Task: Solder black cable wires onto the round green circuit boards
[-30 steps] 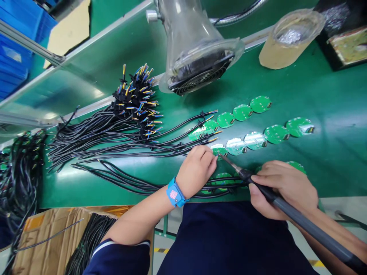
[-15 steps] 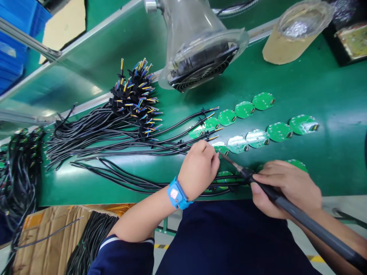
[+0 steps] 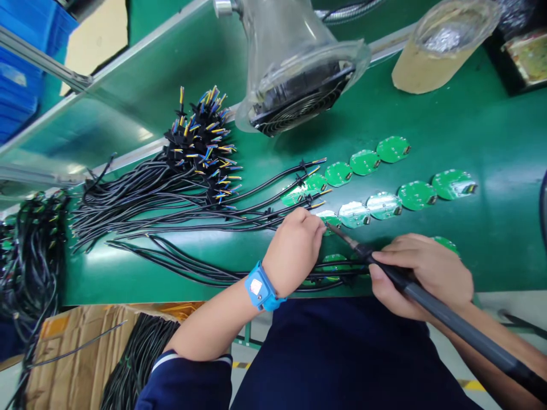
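Note:
My right hand (image 3: 421, 276) is closed around the black handle of a soldering iron (image 3: 399, 276). The iron's thin metal tip touches or nearly touches a green circuit board (image 3: 330, 218) near my left fingertips. My left hand (image 3: 297, 245), with a blue wrist strap (image 3: 261, 287), has its fingers pinched together at that board's left edge. What they pinch is hidden behind the hand. Just above my knuckles lie black cables (image 3: 256, 204) with bare coloured wire ends. More black cables (image 3: 183, 267) run below my left hand, across another green board (image 3: 335, 265).
Rows of round green boards (image 3: 416, 195) lie to the right. A big bundle of cables (image 3: 141, 188) lies left. A fume extractor with a fan grille (image 3: 303, 108) hangs above the bench; a tan tub (image 3: 421, 65) stands behind. A cardboard box (image 3: 77, 364) holds cables.
The iron and my right hand have shifted very slightly left and up. My left hand has barely moved, its pinch still at the same board.

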The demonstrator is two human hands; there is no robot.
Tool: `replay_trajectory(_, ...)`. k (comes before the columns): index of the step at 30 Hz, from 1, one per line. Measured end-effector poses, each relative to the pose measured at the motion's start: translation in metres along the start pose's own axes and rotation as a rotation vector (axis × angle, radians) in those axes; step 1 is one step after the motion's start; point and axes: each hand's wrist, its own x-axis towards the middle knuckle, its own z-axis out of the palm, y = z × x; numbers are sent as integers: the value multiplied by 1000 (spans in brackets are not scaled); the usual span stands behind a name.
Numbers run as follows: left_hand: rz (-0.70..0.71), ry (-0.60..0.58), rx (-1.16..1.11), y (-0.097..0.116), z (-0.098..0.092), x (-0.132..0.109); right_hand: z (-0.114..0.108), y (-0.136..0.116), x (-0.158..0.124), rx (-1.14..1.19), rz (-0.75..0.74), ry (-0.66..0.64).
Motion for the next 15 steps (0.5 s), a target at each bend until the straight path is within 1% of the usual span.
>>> replay_trajectory(5, -18, 17, 19, 2, 2, 1, 0, 0, 2, 7, -34, 22)
replay_trajectory(7, -29, 27, 31, 3, 3, 1, 0, 0, 2, 1, -37, 12)
replay_trajectory(9, -35, 32, 44, 4, 4, 1, -1, 1, 1, -1, -6, -24)
replay_trajectory(11, -42, 31, 60, 4, 4, 2, -2, 1, 0, 53, 52, -39)
replay_trajectory(12, -47, 28, 69, 5, 4, 2, -3, 2, -1, 102, 77, -17)
replay_trajectory(15, -68, -3, 103, 6, 2, 5, -7, 3, -4, 253, 124, 115)
